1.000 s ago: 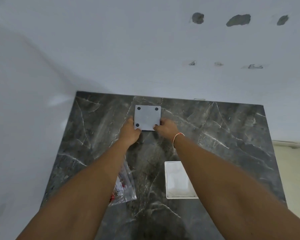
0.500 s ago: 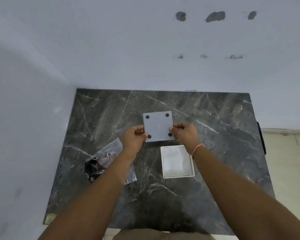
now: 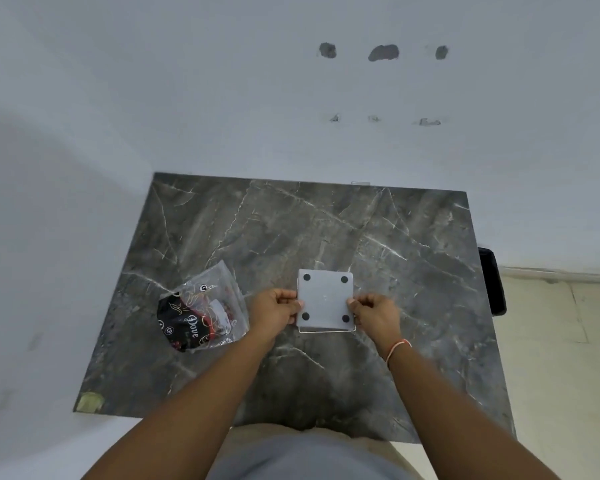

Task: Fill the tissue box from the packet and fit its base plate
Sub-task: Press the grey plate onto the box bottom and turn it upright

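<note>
**Base plate held over the tissue box**

Dark marble with pale veins makes up the table top (image 3: 413, 244), which sits against a plain white wall with a few grey chipped spots. The left hand (image 3: 274, 311) and the right hand (image 3: 374, 315) each pinch one side edge of the base plate (image 3: 325, 299), with the fingers curled in close. The plate is a flat grey square with soft round corners and four small black round feet, one near each corner. It looks smooth and stiff.

Between the two hands, right under the plate, only a thin white rim of the tissue box (image 3: 327, 329) peeks out. Whether the plate touches the box yet cannot be told.

Just beside the left hand, on its outer side, lies the tissue packet (image 3: 201, 311), a crinkly clear bag with black and red print. It looks flat and floppy.

The plate could go on crooked if one side is pushed down first. Then a corner might catch on the rim and not sit flat. A hard push could also make the box slide on the smooth marble.
</note>
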